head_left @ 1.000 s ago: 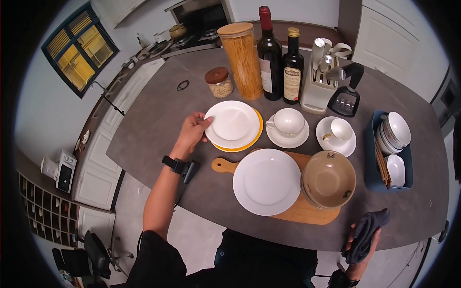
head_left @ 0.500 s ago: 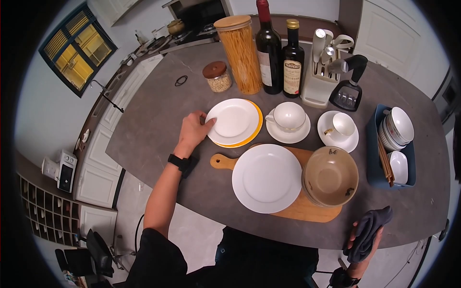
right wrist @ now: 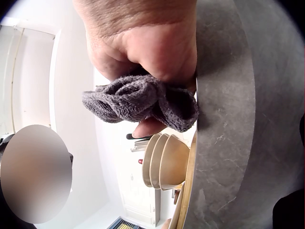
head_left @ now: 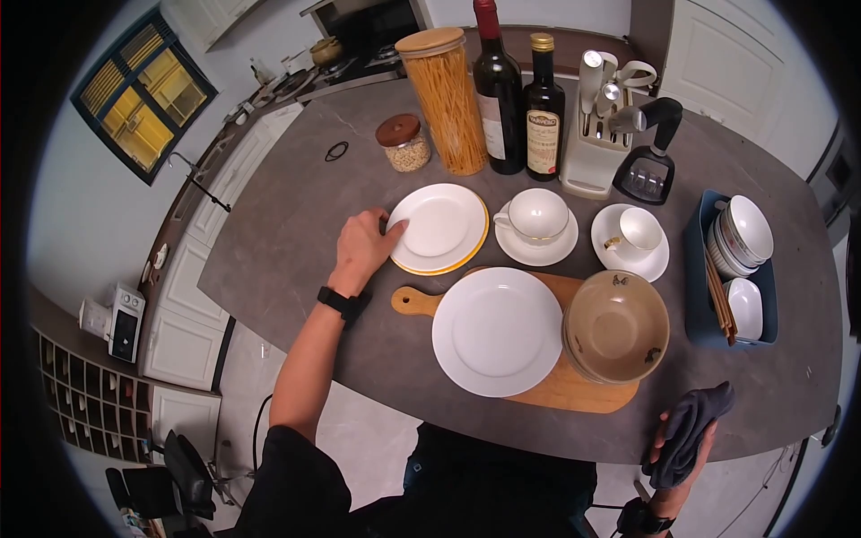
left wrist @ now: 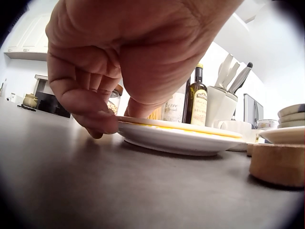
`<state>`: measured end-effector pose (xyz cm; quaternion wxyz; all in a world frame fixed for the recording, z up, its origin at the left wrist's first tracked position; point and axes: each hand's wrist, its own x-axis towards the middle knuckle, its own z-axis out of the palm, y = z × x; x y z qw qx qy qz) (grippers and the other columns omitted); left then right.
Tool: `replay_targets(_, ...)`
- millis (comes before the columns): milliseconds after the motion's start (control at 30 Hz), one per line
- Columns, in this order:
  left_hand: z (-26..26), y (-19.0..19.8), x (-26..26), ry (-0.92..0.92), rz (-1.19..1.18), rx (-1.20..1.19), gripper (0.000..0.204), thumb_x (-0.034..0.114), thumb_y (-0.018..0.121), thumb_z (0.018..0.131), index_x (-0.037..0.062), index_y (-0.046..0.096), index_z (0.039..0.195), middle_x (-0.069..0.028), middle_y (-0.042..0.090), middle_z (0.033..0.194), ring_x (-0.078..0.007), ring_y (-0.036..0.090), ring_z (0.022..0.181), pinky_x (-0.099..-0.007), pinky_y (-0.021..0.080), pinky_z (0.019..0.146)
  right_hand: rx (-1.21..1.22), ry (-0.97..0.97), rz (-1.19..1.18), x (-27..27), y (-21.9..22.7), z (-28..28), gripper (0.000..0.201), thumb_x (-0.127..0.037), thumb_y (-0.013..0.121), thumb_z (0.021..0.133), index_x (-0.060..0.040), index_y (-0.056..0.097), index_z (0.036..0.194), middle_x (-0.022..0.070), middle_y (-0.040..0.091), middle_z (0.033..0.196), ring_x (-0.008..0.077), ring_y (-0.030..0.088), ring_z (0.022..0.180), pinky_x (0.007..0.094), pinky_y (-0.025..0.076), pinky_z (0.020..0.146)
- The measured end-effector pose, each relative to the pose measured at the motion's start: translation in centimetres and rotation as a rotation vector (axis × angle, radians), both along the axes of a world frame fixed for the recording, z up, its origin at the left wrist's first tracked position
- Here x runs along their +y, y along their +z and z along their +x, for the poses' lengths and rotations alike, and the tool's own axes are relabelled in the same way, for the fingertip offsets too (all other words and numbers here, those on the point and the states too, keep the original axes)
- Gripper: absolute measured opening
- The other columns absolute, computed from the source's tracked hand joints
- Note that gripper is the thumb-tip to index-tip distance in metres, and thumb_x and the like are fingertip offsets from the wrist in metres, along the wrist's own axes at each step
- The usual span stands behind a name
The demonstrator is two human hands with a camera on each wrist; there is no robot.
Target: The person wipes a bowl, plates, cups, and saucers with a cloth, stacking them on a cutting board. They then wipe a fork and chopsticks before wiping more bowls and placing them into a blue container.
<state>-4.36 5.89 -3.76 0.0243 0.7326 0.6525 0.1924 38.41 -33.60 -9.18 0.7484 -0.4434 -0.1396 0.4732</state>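
Observation:
My left hand (head_left: 363, 247) is at the left rim of a small white plate (head_left: 438, 226), its thumb on top and its fingers curled by the edge. That plate lies on another with a yellow rim (left wrist: 200, 129), which shows as a thin band along the right and lower edge. Over the table's front edge at the right, my right hand (head_left: 698, 457) grips a dark grey cloth (head_left: 686, 439), bunched up in the right wrist view. Nearest to the cloth are stacked tan bowls (head_left: 619, 327) on a wooden cutting board (head_left: 574, 399), beside a larger white plate (head_left: 496, 332).
White cups stand on saucers (head_left: 538, 255) right of the plates. Behind them are a pasta jar (head_left: 448, 117), a small lidded jar (head_left: 405, 148), two dark bottles (head_left: 543, 125) and a knife block (head_left: 592, 157). A blue basket (head_left: 704, 323) with bowls and chopsticks stands at the right.
The small white plate has slid right over the yellow-rimmed one, so less yellow shows. My left hand has moved slightly right with it. The right hand keeps its grip on the cloth.

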Motion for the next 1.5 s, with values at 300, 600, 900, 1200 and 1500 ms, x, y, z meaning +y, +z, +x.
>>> replay_targets(300,0.2,2.6,-2.4,0.009,0.14,0.022,0.038,0.037,0.075,0.09,0.0009,0.073,0.101,-0.0173,0.071,0.073,-0.0335,0.071,0.068,-0.0428,0.053,0.063,0.035,0.009,-0.03,-0.1,0.5,-0.1,0.069,-0.063,0.035,0.106,0.0008,0.052,0.128,0.0225,0.068,0.106,0.0242,0.066,0.059,0.0313,0.056,0.041)
replay_targets(600,4.2,4.2,-12.9,-0.259,-0.591,-0.466,0.03,0.026,0.075,0.096,-0.0015,0.064,0.101,-0.0076,0.07,0.073,-0.0115,0.065,0.057,-0.0274,0.05,0.05,0.06,-0.069,-0.085,0.4,1.0,-0.5,0.068,-0.061,0.037,0.106,0.002,0.051,0.128,0.0237,0.067,0.101,0.0227,0.063,0.054,0.0295,0.053,0.04)
replay_targets(900,4.0,3.0,-13.5,-0.272,-0.836,-0.92,0.024,0.016,0.061,0.105,-0.002,0.05,0.116,-0.0075,0.068,0.075,-0.0105,0.063,0.053,-0.0243,0.052,0.048,0.049,-0.01,-0.015,0.3,0.7,-0.2,0.066,-0.06,0.033,0.108,0.0007,0.052,0.127,0.0239,0.066,0.104,0.0247,0.064,0.057,0.0303,0.053,0.038)
replay_targets(1200,-0.4,5.0,-9.0,-0.157,-0.518,-0.921,0.028,0.016,0.061,0.105,-0.0028,0.047,0.12,-0.0046,0.065,0.067,-0.0101,0.061,0.05,-0.0238,0.048,0.045,0.045,-0.038,-0.048,0.4,0.8,-0.4,0.069,-0.062,0.037,0.106,0.0013,0.052,0.129,0.0235,0.067,0.101,0.0214,0.064,0.055,0.0279,0.053,0.041)
replay_targets(1500,-1.7,2.6,-0.7,-0.084,-0.387,-0.865,0.028,0.017,0.062,0.104,-0.0035,0.049,0.119,-0.0053,0.064,0.07,-0.0097,0.059,0.052,-0.0235,0.047,0.047,-0.024,0.001,-0.031,0.4,1.1,-0.5,0.071,-0.063,0.037,0.105,0.0034,0.053,0.122,0.0222,0.068,0.097,0.0197,0.062,0.053,0.0275,0.05,0.041)
